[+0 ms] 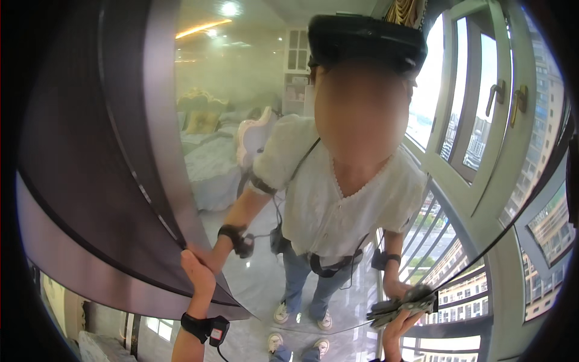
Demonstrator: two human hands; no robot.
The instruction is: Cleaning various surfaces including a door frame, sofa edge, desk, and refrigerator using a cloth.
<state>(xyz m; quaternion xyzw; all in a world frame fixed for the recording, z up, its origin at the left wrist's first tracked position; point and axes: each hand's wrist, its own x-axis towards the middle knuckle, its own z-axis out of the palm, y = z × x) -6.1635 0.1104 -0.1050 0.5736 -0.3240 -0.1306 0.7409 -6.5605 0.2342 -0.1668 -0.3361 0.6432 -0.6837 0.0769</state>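
Observation:
A large mirror with a thin dark lower edge (pixel 325 334) stands before me and shows my own reflection (pixel 344 217). At the left, my left hand (pixel 200 273) touches the mirror side beside a dark panel (pixel 86 194); its fingers are foreshortened and merge with their reflection. A black strap with a small box (pixel 219 331) sits on that wrist. To the right, my right hand (pixel 399 326) presses a bunched grey cloth or glove (pixel 400 307) against the glass near the lower edge. The cloth and its reflection run together, so its full shape is hidden.
Inside the mirror appear a bed (pixel 215 158), a chair back (pixel 255 133) and window frames with handles (pixel 495 97). Below the mirror edge lie my shoes (pixel 274 342) on a glossy tiled floor. Window railings (pixel 441 343) stand at the right.

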